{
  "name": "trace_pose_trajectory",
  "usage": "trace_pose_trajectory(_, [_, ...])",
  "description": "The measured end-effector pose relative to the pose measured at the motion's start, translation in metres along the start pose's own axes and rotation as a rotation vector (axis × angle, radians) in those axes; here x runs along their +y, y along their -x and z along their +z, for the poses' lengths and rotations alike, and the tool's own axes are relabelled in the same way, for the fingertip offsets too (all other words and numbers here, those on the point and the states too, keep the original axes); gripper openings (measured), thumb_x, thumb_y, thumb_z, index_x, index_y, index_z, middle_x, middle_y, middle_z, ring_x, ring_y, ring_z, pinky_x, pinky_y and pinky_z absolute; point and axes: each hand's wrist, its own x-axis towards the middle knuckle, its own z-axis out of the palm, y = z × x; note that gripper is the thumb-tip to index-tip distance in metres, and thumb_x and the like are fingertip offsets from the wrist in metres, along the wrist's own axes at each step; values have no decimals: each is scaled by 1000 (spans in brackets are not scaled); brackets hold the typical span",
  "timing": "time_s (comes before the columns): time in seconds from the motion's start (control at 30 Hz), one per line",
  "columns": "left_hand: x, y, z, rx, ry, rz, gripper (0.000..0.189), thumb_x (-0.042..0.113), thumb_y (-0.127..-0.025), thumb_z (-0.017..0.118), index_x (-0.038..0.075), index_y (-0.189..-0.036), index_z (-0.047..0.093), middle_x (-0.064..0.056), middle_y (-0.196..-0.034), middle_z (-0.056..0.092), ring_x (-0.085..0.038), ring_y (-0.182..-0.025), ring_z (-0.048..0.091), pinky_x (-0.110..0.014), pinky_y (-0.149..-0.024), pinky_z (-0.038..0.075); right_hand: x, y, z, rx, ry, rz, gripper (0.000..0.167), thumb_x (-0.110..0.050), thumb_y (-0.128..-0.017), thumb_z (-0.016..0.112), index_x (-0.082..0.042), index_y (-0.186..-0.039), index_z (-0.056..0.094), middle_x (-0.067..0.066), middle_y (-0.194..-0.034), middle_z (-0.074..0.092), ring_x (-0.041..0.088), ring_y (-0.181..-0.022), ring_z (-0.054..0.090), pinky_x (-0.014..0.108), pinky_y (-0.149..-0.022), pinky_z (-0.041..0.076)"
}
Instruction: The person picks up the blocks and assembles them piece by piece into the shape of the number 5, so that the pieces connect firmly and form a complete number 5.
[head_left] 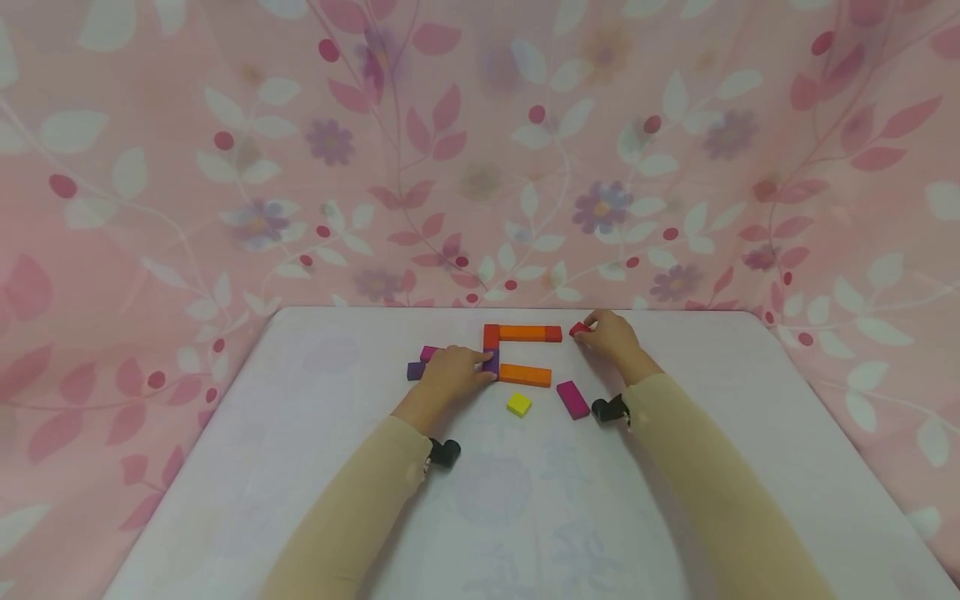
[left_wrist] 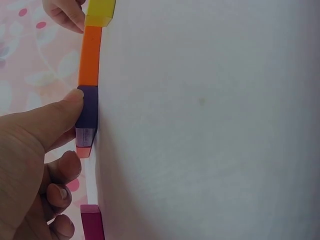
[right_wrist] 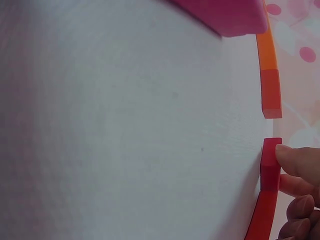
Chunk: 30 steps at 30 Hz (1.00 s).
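Observation:
My left hand (head_left: 450, 372) pinches a purple block (left_wrist: 88, 107) with thumb and finger. Above that block lies a red-orange block (head_left: 491, 336), and an orange bar (head_left: 525, 376) extends right from its lower end. A second orange bar (head_left: 522, 333) runs along the top, with a small red-orange block (head_left: 553, 334) at its right end. To the right of this row, my right hand (head_left: 611, 337) holds a red block (right_wrist: 270, 165) between thumb and finger. A gap separates it from the row. Another red-orange block (right_wrist: 262, 215) touches it in the right wrist view.
A yellow block (head_left: 519, 405) and a magenta block (head_left: 573, 400) lie nearer me. Partly behind my left hand are another magenta block (head_left: 430, 353) and a purple block (head_left: 416, 371). The white table (head_left: 510, 500) meets a floral curtain (head_left: 480, 167) at its back edge.

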Motion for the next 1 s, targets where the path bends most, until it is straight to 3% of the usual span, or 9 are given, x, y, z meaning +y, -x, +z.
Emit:
trace_pose_trajectory(0.27, [2, 0, -1, -2, -3, -11, 56, 49, -91, 69, 30, -142, 57, -6, -133, 64, -29, -125, 55, -47, -108, 41, 0, 1, -2, -24, 34, -19, 38, -27, -93, 71, 0, -118, 66, 18, -109, 66, 35, -99, 56, 48, -94, 47])
trace_pose_trajectory(0.6, [3, 4, -3, 19, -38, 41, 52, 45, -93, 69, 28, -141, 59, -3, -132, 66, -28, -122, 57, -44, -107, 42, -1, 12, -1, -106, 67, -71, 33, -27, -92, 73, -5, -117, 70, 18, -110, 63, 34, -100, 55, 47, -91, 46])
trace_pose_trajectory(0.87, [3, 4, -4, 2, -5, 0, 55, 47, -92, 69, 29, -142, 56, -5, -135, 63, -29, -127, 54, -46, -109, 40, -6, 24, 0, -205, 57, -77, 34, -28, -91, 74, -12, -121, 71, 16, -114, 59, 32, -103, 52, 43, -87, 48])
trace_pose_trajectory(1.0, [4, 4, -3, -4, -4, -10, 55, 47, -92, 69, 29, -143, 56, -6, -135, 63, -29, -128, 53, -47, -109, 39, -5, 30, 0, -218, 64, -123, 34, -27, -89, 77, -12, -120, 72, 14, -104, 58, 29, -93, 53, 38, -78, 47])
